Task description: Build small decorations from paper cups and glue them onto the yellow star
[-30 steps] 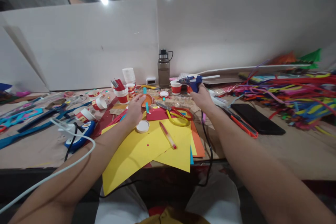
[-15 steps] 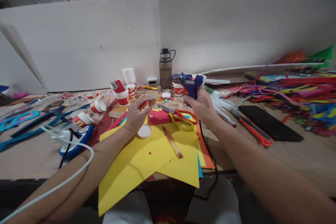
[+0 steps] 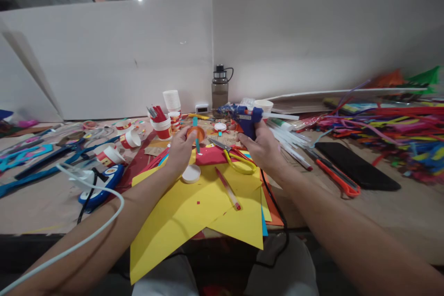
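My left hand (image 3: 181, 148) is closed on an orange round piece (image 3: 201, 134), with a teal strip (image 3: 195, 122) running across it. Its flat face is turned toward me. My right hand (image 3: 266, 147) grips a blue glue gun (image 3: 247, 122) by the handle, a white glue stick (image 3: 282, 116) sticking out behind. The nozzle points left, apart from the orange piece and a little above it. Below and between the hands lie scissors (image 3: 243, 164) with yellow and red handles. A white round lid (image 3: 191, 174) rests on yellow paper (image 3: 173, 222) by my left wrist.
A red-and-white marker (image 3: 228, 188) lies on the paper. Paper cups (image 3: 161, 128) and a bottle (image 3: 219, 90) stand behind. At right are a cutter knife (image 3: 338, 176), a black phone (image 3: 359, 166) and colourful strips (image 3: 388, 125). A white cable (image 3: 114, 224) crosses my left forearm.
My left hand has raised and turned the orange piece, so its round face and teal strip now show. The glue gun has shifted slightly left and down in my right hand.
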Demonstrator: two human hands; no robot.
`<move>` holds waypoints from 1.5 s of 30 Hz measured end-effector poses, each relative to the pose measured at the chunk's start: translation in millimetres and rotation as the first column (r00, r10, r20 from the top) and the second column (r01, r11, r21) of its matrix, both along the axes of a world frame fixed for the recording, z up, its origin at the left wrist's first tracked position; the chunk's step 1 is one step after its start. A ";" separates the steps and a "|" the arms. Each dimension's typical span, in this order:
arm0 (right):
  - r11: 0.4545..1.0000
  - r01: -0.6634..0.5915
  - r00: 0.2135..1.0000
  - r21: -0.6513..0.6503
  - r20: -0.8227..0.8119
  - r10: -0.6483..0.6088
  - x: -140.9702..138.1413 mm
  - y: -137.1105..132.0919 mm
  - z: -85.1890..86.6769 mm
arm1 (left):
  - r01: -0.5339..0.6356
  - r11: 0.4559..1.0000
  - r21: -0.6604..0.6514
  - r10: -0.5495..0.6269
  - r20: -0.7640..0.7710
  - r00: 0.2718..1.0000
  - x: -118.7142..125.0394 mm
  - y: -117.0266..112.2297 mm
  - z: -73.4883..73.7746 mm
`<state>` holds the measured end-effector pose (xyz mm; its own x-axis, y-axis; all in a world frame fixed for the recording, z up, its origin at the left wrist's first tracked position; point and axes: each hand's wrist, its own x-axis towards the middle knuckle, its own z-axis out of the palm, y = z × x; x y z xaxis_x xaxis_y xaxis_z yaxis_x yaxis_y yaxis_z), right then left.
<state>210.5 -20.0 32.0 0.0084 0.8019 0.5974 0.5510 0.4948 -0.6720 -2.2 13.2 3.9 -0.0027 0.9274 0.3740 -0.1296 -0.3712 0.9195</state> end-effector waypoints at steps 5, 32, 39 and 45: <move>0.997 -0.073 0.994 -0.028 0.084 0.075 -6.1 -3.3 -0.3 | 0.122 0.980 -0.158 -0.098 0.150 0.984 2.6 1.0 -0.9; 0.992 -0.082 0.960 -0.099 0.259 0.105 -9.2 -1.6 -1.3 | 0.370 0.899 -0.233 -0.268 0.375 0.887 6.7 -9.1 15.0; 0.995 -0.008 0.960 -0.102 0.277 0.036 -8.1 -3.6 2.1 | 0.408 0.898 -0.165 -0.337 0.338 0.879 3.5 -6.2 12.2; 0.994 -0.026 0.956 -0.102 0.287 0.054 -8.4 -4.7 3.1 | 0.437 0.883 -0.173 -0.354 0.368 0.860 2.0 -5.0 11.4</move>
